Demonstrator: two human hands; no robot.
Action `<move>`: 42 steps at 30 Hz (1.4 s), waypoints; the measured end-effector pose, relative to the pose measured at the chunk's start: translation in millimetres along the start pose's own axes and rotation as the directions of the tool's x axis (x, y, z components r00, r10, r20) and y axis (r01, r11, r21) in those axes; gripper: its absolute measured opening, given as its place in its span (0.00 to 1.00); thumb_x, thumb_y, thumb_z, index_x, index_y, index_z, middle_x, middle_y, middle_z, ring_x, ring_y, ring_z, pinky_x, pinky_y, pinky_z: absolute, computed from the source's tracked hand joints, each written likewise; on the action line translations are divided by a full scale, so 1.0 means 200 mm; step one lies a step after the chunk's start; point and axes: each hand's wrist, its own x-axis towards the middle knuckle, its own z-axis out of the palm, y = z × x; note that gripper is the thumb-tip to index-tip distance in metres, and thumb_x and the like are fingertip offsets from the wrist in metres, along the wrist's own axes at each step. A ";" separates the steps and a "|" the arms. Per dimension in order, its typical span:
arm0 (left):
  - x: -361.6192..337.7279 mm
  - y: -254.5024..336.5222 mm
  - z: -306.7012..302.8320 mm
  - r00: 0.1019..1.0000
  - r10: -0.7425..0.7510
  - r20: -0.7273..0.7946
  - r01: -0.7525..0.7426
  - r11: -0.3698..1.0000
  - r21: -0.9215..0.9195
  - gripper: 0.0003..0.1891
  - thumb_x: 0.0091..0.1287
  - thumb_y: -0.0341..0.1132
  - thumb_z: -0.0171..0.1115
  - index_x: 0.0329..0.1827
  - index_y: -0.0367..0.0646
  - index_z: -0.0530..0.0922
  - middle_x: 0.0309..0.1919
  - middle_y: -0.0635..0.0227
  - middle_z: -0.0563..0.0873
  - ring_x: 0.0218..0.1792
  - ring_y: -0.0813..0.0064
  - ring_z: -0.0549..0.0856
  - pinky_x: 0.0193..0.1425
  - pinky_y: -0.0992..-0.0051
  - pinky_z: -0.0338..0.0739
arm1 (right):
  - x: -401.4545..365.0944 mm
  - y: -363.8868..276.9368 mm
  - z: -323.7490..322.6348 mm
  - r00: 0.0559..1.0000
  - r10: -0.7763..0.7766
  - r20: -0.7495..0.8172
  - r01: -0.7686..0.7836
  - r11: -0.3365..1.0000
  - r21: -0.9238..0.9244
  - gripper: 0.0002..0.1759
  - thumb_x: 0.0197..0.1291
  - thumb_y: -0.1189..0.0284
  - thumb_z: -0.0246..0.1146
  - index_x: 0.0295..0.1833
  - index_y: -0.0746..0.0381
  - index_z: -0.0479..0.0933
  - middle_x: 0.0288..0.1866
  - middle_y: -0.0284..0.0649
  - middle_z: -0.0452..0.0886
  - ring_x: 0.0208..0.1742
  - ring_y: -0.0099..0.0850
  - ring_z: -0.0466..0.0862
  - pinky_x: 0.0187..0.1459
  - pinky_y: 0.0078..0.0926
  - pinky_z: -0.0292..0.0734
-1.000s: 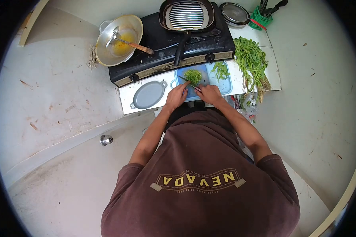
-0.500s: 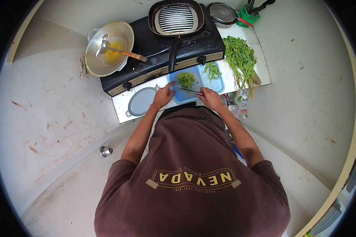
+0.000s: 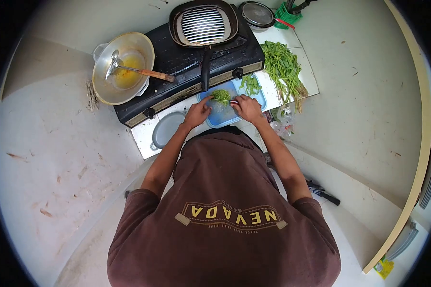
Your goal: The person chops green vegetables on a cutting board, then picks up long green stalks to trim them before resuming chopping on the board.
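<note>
A small heap of chopped greens (image 3: 221, 96) lies on the blue tray (image 3: 218, 119) between my two hands. My right hand (image 3: 247, 108) is closed on the handle of a knife (image 3: 232, 101), whose blade points left into the heap. At the left edge of the heap is my left hand (image 3: 198, 113), its index finger stretched toward the greens and the other fingers curled; I see nothing in it. Some leaf pieces (image 3: 250, 84) lie in the right part of the tray.
Behind the tray is a black stove (image 3: 177, 60) with a grill pan (image 3: 203, 24) and a wok (image 3: 100, 76) holding a ladle. A grey plate (image 3: 167, 129) sits at left. Leafy greens (image 3: 282, 67), a strainer (image 3: 257, 14) and a green basket (image 3: 288, 18) are at right.
The knife and my right hand have moved up to the heap, and the blade now meets the greens. The whole view has shifted slightly, so the stove and pans appear further left.
</note>
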 end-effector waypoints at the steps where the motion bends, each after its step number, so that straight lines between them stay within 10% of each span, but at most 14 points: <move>1: 0.01 0.00 0.00 0.999 -0.020 0.026 0.021 0.999 -0.027 0.26 0.74 0.35 0.62 0.76 0.55 0.73 0.27 0.62 0.90 0.29 0.65 0.90 0.39 0.62 0.82 | 0.00 0.00 -0.01 1.000 0.009 -0.005 -0.009 1.000 -0.003 0.19 0.71 0.54 0.62 0.51 0.59 0.83 0.46 0.45 0.85 0.47 0.48 0.87 0.47 0.52 0.80; 19: 0.05 -0.08 0.02 0.991 0.051 0.126 -0.042 0.996 -0.073 0.23 0.74 0.34 0.63 0.73 0.52 0.77 0.27 0.62 0.91 0.28 0.71 0.90 0.39 0.68 0.82 | -0.22 -0.11 0.01 0.979 0.203 -0.031 -0.205 0.976 -0.075 0.19 0.67 0.55 0.66 0.52 0.59 0.82 0.47 0.41 0.84 0.54 0.42 0.84 0.53 0.50 0.73; 36: -0.01 0.00 0.16 0.993 -0.001 -0.122 -0.001 1.000 -0.013 0.20 0.71 0.34 0.65 0.66 0.46 0.81 0.22 0.58 0.85 0.25 0.59 0.88 0.35 0.62 0.80 | -0.52 0.06 0.14 0.918 0.354 -0.179 -0.295 0.911 0.288 0.19 0.64 0.58 0.72 0.46 0.65 0.83 0.43 0.47 0.85 0.44 0.47 0.87 0.47 0.44 0.79; 42: 0.14 0.22 0.27 0.982 0.151 -0.110 -0.143 0.987 0.077 0.16 0.71 0.31 0.64 0.61 0.44 0.84 0.36 0.57 0.87 0.35 0.59 0.89 0.42 0.64 0.81 | -0.70 0.23 0.13 0.854 0.505 -0.127 -0.387 0.778 0.494 0.16 0.63 0.64 0.72 0.46 0.67 0.82 0.43 0.50 0.86 0.44 0.48 0.88 0.48 0.43 0.82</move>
